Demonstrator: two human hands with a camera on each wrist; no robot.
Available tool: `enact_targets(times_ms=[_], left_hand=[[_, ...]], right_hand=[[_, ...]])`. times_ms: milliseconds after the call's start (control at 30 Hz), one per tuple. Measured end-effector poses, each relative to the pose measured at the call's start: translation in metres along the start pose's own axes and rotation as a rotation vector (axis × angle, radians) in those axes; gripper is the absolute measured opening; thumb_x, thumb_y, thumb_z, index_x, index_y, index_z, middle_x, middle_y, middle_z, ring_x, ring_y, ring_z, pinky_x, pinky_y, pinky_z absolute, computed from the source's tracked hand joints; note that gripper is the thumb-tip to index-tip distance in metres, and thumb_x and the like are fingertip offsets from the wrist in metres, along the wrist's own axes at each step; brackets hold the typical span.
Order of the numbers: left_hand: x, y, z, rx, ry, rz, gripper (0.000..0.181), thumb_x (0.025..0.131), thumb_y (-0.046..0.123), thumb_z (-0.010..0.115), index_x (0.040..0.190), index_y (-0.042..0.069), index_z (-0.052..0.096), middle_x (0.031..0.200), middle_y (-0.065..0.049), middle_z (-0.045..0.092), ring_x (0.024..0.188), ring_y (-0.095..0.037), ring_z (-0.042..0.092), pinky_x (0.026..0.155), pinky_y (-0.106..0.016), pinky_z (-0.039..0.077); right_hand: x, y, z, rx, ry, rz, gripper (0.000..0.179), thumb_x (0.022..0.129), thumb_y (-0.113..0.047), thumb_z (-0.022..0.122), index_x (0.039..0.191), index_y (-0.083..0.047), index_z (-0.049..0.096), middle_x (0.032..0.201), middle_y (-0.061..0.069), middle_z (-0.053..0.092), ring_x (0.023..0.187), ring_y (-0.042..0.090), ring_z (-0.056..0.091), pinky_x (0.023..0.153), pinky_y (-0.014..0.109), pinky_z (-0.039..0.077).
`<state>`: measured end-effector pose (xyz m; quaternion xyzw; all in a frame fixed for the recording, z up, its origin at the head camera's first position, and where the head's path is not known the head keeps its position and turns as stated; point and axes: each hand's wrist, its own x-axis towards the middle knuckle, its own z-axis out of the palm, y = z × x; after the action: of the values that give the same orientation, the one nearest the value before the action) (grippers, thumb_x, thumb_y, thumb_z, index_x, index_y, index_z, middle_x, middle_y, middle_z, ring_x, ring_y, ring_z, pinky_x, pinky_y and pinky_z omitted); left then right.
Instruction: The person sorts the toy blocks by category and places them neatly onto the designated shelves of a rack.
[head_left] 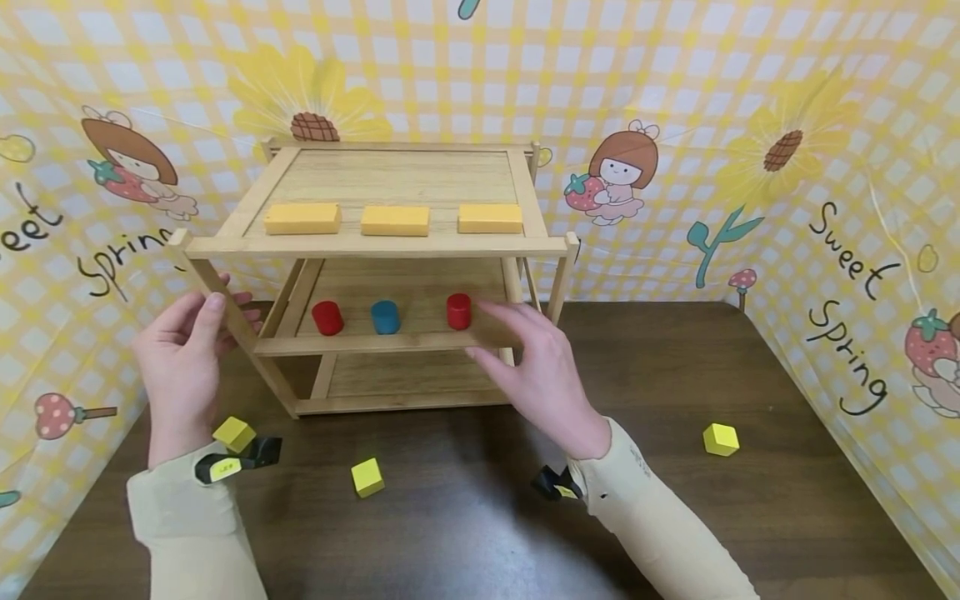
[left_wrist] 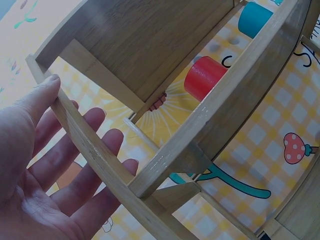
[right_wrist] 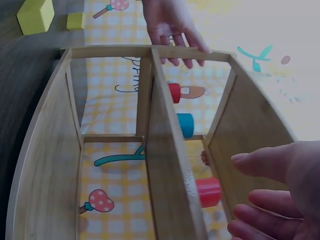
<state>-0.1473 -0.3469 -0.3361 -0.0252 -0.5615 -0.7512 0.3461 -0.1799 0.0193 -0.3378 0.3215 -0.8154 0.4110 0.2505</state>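
1. Red cylinder [head_left: 459, 312], at the right end of the row on the middle tier, sits just beside your right hand [head_left: 542, 367]; its thumb and fingers are spread apart and hold nothing.
2. Your left hand [head_left: 180, 354] holds the wooden shelf [head_left: 375, 247] by its left front post [head_left: 243, 331], thumb on one side, fingers on the other.
3. Leftward along your tier stand a blue cylinder [head_left: 386, 317] and a second red cylinder [head_left: 327, 318].
4. Above them, three yellow blocks [head_left: 303, 219] line the top tier.
5. Three yellow cubes [head_left: 367, 477] lie on the dark table [head_left: 795, 500].
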Motion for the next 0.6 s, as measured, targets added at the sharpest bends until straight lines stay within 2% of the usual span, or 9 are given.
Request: enact_targets(times_ms=[200, 367, 600], left_hand=[[0.0, 0.0, -0.001, -0.014, -0.001, 0.007, 0.039, 0.096, 0.007, 0.07, 0.115, -0.025, 0.06, 0.105, -0.024, 0.073, 0.075, -0.026, 0.074, 0.072, -0.031, 0.061], [0.0, 0.0, 0.0, -0.01, 0.0, 0.002, 0.037, 0.096, 0.007, 0.07, 0.115, -0.024, 0.061, 0.102, -0.022, 0.074, 0.075, -0.025, 0.074, 0.072, -0.031, 0.061], [0.0, 0.001, 0.0, -0.005, 0.004, -0.004, 0.035, 0.097, 0.007, 0.07, 0.113, -0.023, 0.062, 0.103, -0.021, 0.074, 0.074, -0.025, 0.075, 0.072, -0.03, 0.061]], right_hand=[[-0.012, -0.005, -0.019, 0.031, 0.01, -0.004, 0.049, 0.085, -0.022, 0.086, 0.129, -0.01, 0.07, 0.124, 0.0, 0.069, 0.116, 0.014, 0.061, 0.099, 0.037, 0.049], [-0.019, -0.007, -0.036, 0.051, 0.034, -0.023, 0.049, 0.083, -0.02, 0.088, 0.128, -0.012, 0.071, 0.126, -0.003, 0.069, 0.12, 0.015, 0.061, 0.102, 0.036, 0.048], [-0.025, -0.006, -0.061, 0.076, 0.075, -0.048, 0.044, 0.08, -0.015, 0.089, 0.122, -0.013, 0.074, 0.121, -0.006, 0.07, 0.114, 0.015, 0.065, 0.1, 0.033, 0.049]])
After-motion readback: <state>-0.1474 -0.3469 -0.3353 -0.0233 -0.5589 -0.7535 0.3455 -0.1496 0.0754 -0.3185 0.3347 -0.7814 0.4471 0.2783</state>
